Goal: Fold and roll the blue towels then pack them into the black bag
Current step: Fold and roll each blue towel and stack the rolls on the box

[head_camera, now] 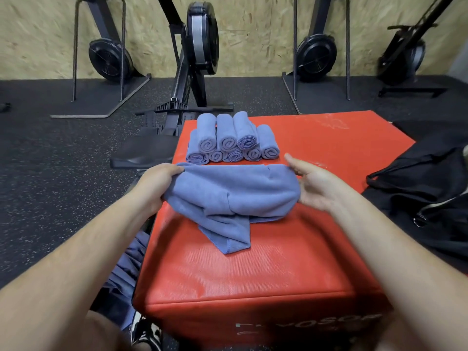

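**Towel held between both hands over the red box**

Head view: the left hand (162, 184) grips the left end of a loose blue towel (228, 191), fingers curled round the cloth. The right hand (315, 187) lies at the towel's right end with fingers mostly straight; whether its thumb pinches the edge I cannot tell. The towel's lower corner drapes onto the red box (253, 274). Eight rolled towels (233, 143) are stacked at the box's far edge. The black bag (430, 178) lies on the floor to the right.
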